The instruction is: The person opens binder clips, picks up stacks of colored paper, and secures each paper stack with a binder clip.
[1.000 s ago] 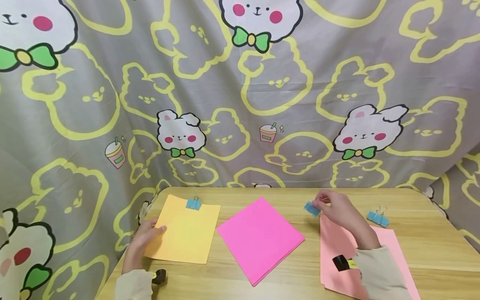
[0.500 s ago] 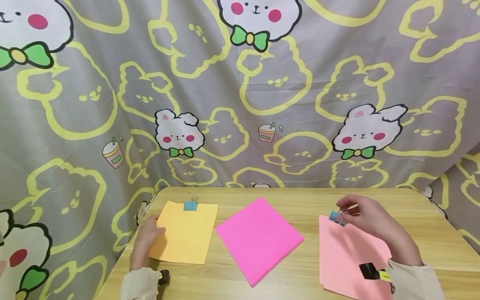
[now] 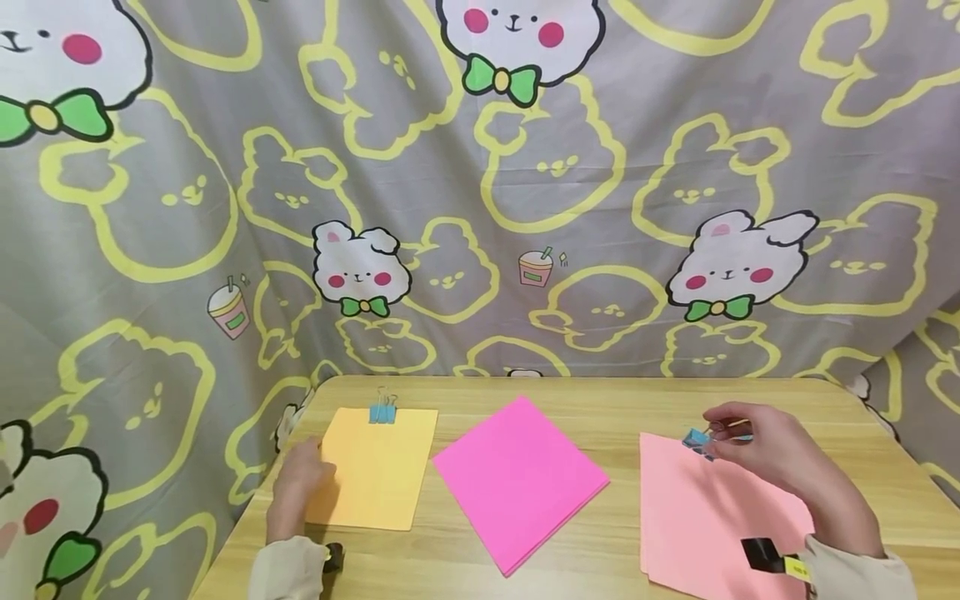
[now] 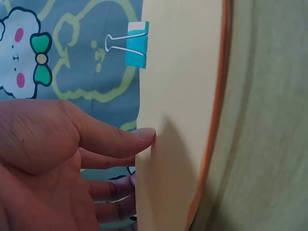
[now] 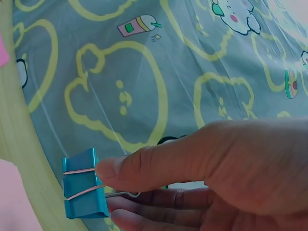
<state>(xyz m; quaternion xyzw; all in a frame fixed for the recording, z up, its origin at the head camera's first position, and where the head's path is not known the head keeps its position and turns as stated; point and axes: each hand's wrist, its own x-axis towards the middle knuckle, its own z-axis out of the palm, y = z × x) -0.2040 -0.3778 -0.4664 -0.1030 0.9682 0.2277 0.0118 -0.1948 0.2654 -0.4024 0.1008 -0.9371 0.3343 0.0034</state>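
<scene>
My left hand [image 3: 300,479] pinches the left edge of a stack of yellow paper [image 3: 382,475], thumb on top and fingers beneath. A blue binder clip [image 4: 137,45] bites the top edge of that stack, its wire handles sticking out. My right hand [image 3: 780,454] pinches another blue binder clip [image 5: 84,185] by its wire handles between thumb and fingers. In the head view this clip is at the top edge of the light pink paper stack [image 3: 697,508]. The right forearm covers part of the pink stack's right side.
A bright pink paper stack [image 3: 521,483] lies turned like a diamond on the wooden table [image 3: 465,550], between the other two stacks. Behind my right fingers a further blue piece [image 3: 742,431] shows. A patterned curtain [image 3: 450,183] hangs right behind the table's far edge.
My right hand has carried its clip rightward from beyond the light pink stack's upper left corner to along its top edge. My left hand has shifted slightly rightward, and the yellow stack lies lower.
</scene>
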